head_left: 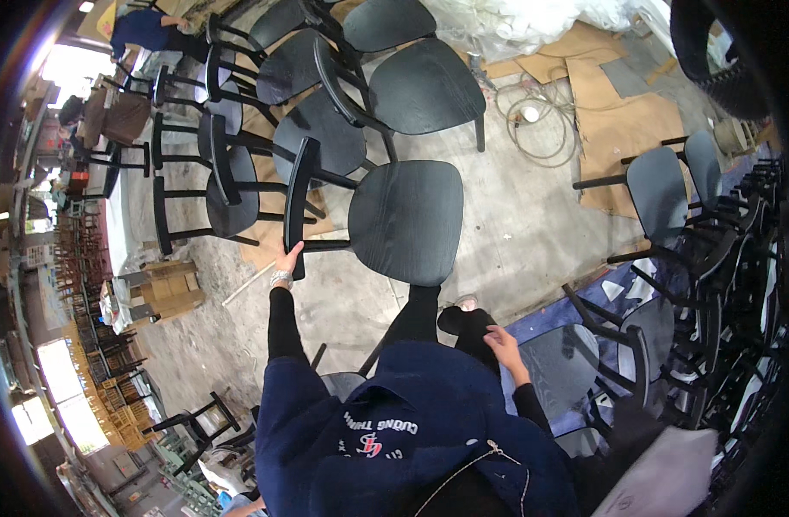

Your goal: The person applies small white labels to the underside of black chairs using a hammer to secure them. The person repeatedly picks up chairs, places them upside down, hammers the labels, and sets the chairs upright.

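My left hand [290, 259] is closed around the lower end of the curved backrest of a black wooden chair [406, 221]. The chair's rounded seat, with visible wood grain, is in front of my legs. My right hand [501, 345] hangs beside my thigh, holding nothing, its fingers loosely apart. Close to that hand is the dark seat of another chair [560, 370] on my right. Just beyond the held chair stands a similar black chair [427, 87].
More black chairs [319, 136] crowd the far left. Another row [657, 194] lines the right, beside stacked dark frames. A coiled hose [541, 129] and flattened cardboard [623, 129] lie on the concrete floor. Another person [143, 31] is at the far left.
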{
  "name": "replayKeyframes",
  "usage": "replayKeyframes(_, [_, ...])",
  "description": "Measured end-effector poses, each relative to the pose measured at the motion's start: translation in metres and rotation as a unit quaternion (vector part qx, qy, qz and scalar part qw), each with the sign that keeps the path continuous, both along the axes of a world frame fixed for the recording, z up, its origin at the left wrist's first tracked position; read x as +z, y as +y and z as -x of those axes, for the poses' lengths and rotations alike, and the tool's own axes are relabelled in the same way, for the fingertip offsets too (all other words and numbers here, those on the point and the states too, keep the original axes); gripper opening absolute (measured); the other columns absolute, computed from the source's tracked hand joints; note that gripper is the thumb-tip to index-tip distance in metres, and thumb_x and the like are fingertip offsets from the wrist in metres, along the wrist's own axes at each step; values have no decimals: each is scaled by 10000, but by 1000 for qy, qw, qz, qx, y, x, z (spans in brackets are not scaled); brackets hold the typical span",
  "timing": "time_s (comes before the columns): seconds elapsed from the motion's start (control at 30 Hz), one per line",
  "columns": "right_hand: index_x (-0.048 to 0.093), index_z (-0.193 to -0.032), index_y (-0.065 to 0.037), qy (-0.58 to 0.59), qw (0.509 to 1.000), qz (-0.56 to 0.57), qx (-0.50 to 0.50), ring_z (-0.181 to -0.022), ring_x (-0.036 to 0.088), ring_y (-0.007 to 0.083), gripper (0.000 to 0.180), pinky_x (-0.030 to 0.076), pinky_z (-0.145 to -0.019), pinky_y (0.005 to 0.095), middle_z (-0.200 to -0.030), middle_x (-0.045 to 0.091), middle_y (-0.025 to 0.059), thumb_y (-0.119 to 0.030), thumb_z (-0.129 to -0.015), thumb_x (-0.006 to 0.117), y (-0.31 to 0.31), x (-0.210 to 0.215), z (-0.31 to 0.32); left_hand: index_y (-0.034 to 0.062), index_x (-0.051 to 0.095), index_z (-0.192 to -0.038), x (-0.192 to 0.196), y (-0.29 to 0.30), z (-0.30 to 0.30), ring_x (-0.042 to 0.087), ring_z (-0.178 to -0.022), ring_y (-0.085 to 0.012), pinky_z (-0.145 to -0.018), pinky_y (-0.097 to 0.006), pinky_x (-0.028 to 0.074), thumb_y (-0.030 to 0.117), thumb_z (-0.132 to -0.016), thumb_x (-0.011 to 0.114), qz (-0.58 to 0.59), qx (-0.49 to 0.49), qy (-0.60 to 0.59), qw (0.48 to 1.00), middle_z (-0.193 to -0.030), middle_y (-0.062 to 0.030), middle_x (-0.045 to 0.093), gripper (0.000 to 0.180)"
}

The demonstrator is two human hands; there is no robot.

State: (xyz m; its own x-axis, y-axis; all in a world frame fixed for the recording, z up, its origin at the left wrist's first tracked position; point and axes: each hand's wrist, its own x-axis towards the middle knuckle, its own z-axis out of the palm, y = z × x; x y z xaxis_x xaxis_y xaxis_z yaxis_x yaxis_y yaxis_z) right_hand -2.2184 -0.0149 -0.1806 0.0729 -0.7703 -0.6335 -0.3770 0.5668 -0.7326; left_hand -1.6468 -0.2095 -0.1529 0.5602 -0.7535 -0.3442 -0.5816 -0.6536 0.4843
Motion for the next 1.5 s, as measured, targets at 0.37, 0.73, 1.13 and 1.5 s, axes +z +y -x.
replayKeyframes(0.37, [623, -925, -27, 142, 983, -78, 83, -774, 660, 281, 249, 499, -691, 352, -819, 678, 132, -240, -796, 645, 41, -85, 240, 168, 363, -1382, -39, 46, 27, 606, -1024, -339, -894, -411, 482, 237, -598, 768, -65, -70, -22, 995, -1125, -196, 620, 886])
replayKeyframes(0.73, [579, -1050, -4, 143, 979, 136, -47, -703, 575, 141, 241, 467, -650, 293, -805, 637, 78, -166, -871, 572, -111, -48, 335, 8, 319, -1334, -52, 47, 288, 566, -1047, -431, -904, -446, 440, 447, -798, 619, -21, 39, -37, 998, -1109, -276, 592, 755])
replayKeyframes(1.13, [585, -1076, -49, 160, 982, 45, -92, -824, 652, 317, 326, 495, -737, 388, -879, 671, 173, -264, -832, 616, -34, -47, 308, -21, 238, -1359, -66, 92, 322, 606, -952, -440, -830, -475, 486, 357, -839, 626, -115, 95, -155, 976, -1053, -316, 595, 750])
replayKeyframes(1.5, [592, -1092, -42, 177, 984, 20, -1, -943, 623, 364, 401, 480, -817, 417, -991, 651, 212, -328, -812, 615, -47, -85, 305, 119, 252, -1390, -50, 50, 354, 654, -756, -395, -576, -460, 542, 314, -843, 635, -45, 160, 41, 985, -980, -265, 627, 695])
